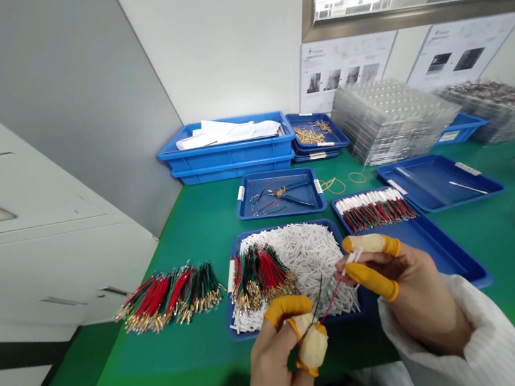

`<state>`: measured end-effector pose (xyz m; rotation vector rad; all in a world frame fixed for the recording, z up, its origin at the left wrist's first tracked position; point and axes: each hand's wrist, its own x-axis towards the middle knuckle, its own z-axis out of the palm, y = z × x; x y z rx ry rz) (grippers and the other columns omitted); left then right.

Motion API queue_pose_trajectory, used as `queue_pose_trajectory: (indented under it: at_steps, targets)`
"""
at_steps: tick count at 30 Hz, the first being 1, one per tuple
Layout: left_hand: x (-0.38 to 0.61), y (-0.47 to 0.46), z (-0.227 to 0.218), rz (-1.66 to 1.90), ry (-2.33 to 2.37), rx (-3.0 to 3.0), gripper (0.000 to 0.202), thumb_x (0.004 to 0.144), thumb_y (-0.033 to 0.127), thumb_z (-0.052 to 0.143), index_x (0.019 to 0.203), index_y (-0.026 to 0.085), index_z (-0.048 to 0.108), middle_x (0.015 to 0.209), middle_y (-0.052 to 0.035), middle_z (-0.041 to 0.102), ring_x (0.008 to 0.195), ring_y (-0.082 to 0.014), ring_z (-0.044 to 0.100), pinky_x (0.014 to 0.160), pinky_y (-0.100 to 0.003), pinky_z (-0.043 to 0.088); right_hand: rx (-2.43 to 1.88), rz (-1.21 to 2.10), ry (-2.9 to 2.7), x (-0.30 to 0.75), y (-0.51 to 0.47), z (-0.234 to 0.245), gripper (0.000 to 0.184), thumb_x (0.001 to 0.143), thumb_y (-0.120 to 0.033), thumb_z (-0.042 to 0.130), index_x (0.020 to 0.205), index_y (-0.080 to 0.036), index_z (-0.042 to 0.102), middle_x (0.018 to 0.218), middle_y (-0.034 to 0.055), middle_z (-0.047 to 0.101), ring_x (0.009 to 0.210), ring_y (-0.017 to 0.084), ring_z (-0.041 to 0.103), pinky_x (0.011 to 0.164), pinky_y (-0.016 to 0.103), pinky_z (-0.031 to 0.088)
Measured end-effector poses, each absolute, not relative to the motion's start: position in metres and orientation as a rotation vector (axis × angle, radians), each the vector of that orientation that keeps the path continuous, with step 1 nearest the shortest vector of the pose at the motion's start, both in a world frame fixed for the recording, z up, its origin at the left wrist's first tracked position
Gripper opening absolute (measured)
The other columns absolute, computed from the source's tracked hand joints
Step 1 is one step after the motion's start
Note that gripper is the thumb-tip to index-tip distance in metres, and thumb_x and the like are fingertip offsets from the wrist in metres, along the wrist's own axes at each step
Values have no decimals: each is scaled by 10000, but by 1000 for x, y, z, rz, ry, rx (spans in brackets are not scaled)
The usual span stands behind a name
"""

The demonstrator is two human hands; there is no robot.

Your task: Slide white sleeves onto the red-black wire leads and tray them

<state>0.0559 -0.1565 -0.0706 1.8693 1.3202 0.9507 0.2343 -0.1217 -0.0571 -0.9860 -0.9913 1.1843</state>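
Between the two hands lie a few thin wires (328,305), red and dark. The right hand (407,303) pinches their white end, and the curled left hand (280,367) closes on their lower part. At 12 o'clock, just beyond, sits a blue tray (285,228) of white tubes. A big wire bunch (171,298) lies at 10 o'clock, and pliers (293,196) lie farther off at 12 o'clock.
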Motion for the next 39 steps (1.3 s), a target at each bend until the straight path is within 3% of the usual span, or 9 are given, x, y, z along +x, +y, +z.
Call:
queue_pose_trajectory:
  at_steps: [10,15,28,33,39]
  targets:
    - [57,-159,-71,983,1346,1975,331,654,-35,467,860,181,610,947,-65,588,858,-165,595,727,-215,487,-1059,1118,-1023,233,-125,-54,228,614,-92,698,785,-237,653,678,-31,718,634,114,674,615,149,548]
    - [56,-159,-71,996,1329,2001,358,621,-41,459,852,188,608,928,-66,598,840,-180,603,698,-230,506,-1118,1051,-1009,230,-128,-56,220,597,-148,719,793,-215,643,656,-4,711,622,146,675,601,184,560]
    - [57,-158,-73,994,1333,2023,302,645,-14,468,841,162,617,882,-71,601,780,-164,594,701,-232,491,-1150,993,-987,227,-134,-60,238,571,-107,715,764,-231,653,640,-23,705,602,124,668,598,154,551]
    - [59,-158,-76,1015,1327,1891,335,646,-16,469,879,176,614,900,-66,608,837,-186,590,735,-258,484,-1110,1117,-1103,220,-145,-65,162,602,-132,702,724,-228,654,661,-2,702,607,142,664,585,190,551]
    - [63,-161,-77,1025,1263,1726,236,715,36,461,842,172,607,856,-56,596,761,-165,601,676,-233,493,-1084,1029,-1100,232,-141,-54,167,674,-117,650,770,-253,632,690,-31,708,656,132,674,640,183,552]
